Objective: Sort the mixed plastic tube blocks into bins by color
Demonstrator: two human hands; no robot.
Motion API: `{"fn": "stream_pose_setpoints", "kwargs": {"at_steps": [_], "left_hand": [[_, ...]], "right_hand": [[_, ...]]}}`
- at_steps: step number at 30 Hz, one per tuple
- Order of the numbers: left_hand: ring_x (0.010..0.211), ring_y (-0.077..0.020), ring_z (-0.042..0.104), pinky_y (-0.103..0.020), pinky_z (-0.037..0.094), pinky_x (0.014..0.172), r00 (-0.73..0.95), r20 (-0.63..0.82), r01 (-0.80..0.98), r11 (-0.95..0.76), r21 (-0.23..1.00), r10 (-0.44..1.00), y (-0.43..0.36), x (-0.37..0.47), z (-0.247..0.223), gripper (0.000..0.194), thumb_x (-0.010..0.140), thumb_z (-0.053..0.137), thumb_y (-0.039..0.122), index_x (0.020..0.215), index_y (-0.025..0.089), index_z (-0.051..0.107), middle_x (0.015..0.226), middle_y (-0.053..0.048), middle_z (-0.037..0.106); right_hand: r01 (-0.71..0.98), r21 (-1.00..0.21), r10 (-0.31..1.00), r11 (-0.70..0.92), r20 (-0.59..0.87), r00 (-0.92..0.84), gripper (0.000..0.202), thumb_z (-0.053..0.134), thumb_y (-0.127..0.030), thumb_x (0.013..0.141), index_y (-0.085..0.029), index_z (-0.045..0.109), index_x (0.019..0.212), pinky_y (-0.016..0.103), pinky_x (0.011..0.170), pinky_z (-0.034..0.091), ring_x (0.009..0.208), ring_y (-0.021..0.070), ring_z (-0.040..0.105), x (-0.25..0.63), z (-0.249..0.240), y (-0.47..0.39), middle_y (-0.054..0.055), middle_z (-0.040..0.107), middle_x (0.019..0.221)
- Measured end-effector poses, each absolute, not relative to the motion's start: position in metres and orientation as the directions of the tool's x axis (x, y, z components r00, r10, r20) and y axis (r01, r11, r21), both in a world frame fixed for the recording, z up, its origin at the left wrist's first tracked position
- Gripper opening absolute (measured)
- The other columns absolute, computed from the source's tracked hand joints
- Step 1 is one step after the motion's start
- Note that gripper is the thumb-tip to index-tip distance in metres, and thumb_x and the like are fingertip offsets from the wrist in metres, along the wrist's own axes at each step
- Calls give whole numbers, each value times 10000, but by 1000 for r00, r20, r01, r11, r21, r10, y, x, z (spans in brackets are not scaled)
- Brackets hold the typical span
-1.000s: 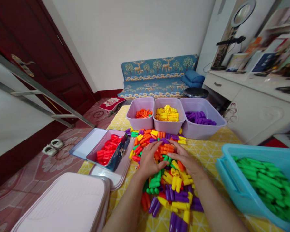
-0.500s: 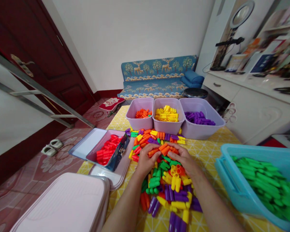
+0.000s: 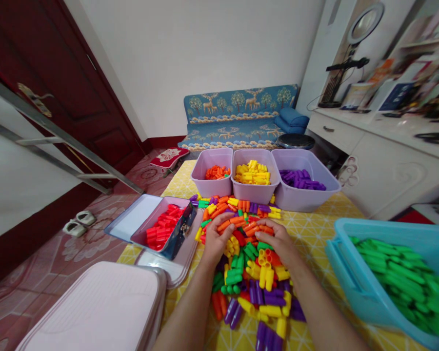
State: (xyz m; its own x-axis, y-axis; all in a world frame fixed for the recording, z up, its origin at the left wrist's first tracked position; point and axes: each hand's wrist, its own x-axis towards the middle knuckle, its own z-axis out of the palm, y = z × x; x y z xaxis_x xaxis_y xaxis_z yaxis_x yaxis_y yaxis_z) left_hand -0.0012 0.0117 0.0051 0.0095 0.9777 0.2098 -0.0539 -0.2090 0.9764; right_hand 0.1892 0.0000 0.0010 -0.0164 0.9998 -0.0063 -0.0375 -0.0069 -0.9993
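Over a mixed pile of bullet-shaped plastic pieces in several colours, my left hand (image 3: 215, 241) is closed around orange plastic pieces (image 3: 229, 223) between thumb and fingers. My right hand (image 3: 280, 243), just beside it, grips more orange plastic pieces, joined or lined up in a row. Green pieces (image 3: 234, 277) and yellow pieces (image 3: 266, 278) lie below the hands, with purple pieces (image 3: 256, 291) nearer to me. Beyond the hands, orange, yellow, purple and green pieces are spread up to the bins. Parts of the pile under my palms are hidden.
Three lilac bins along the far edge hold orange pieces (image 3: 216, 172), yellow pieces (image 3: 252, 173) and purple pieces (image 3: 302, 179). Left stands an open box (image 3: 177, 239) of red pieces, near a pale pink lid (image 3: 98, 307). A turquoise tub (image 3: 354, 287) of green pieces stands right.
My hands have moved slightly apart, each with orange pieces. More yellow pieces show beside my left hand. The bins and boxes have stayed in place.
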Motion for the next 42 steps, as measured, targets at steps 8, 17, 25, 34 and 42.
{"fn": "stream_pose_setpoints", "kwargs": {"at_steps": [8, 17, 25, 34, 42], "left_hand": [[958, -211, 663, -321, 509, 888, 126, 258, 36, -265, 964, 958, 14, 2, 4, 231, 776, 686, 256, 985, 157, 694, 1002, -72, 725], [1082, -239, 630, -380, 457, 984, 257, 320, 59, -345, 937, 912, 15, 1, -2, 319, 894, 557, 343, 1153, 175, 638, 1145, -100, 690], [1030, -226, 576, -397, 392, 997, 169, 430, 148, -454, 878, 887, 9, 2, 6, 362, 949, 450, 349, 1244, 208, 605, 1036, -73, 700], [996, -209, 636, -366, 448, 971, 113, 334, -47, -331, 943, 936, 16, 4, -4, 380, 905, 536, 356, 1239, 183, 590, 1008, -72, 709], [1030, -245, 652, -384, 471, 960, 49, 281, -119, -274, 955, 959, 19, 5, -4, 263, 787, 681, 290, 1017, 165, 697, 1053, -100, 725]], "right_hand": [[200, -953, 972, 226, 209, -103, 397, 698, -316, 756, -240, 644, 1143, 389, 911, 499, 1042, 236, 635, 180, 9, -1, 61, 663, 1172], [437, -810, 910, 392, 411, -55, 106, 621, -294, 836, -227, 703, 832, 369, 881, 463, 927, 211, 616, 182, 3, 4, 44, 686, 902], [557, -736, 915, 384, 384, -124, 157, 668, -295, 795, -226, 682, 935, 374, 871, 457, 962, 225, 602, 182, 10, 1, 47, 686, 972], [592, -734, 943, 332, 283, -177, 187, 625, -228, 802, -222, 694, 976, 373, 896, 462, 969, 218, 622, 180, 5, 2, 48, 696, 1007], [365, -884, 945, 292, 325, 31, 114, 606, -290, 816, -216, 614, 903, 357, 875, 466, 1002, 216, 607, 182, 10, 0, 52, 667, 1066]]}}
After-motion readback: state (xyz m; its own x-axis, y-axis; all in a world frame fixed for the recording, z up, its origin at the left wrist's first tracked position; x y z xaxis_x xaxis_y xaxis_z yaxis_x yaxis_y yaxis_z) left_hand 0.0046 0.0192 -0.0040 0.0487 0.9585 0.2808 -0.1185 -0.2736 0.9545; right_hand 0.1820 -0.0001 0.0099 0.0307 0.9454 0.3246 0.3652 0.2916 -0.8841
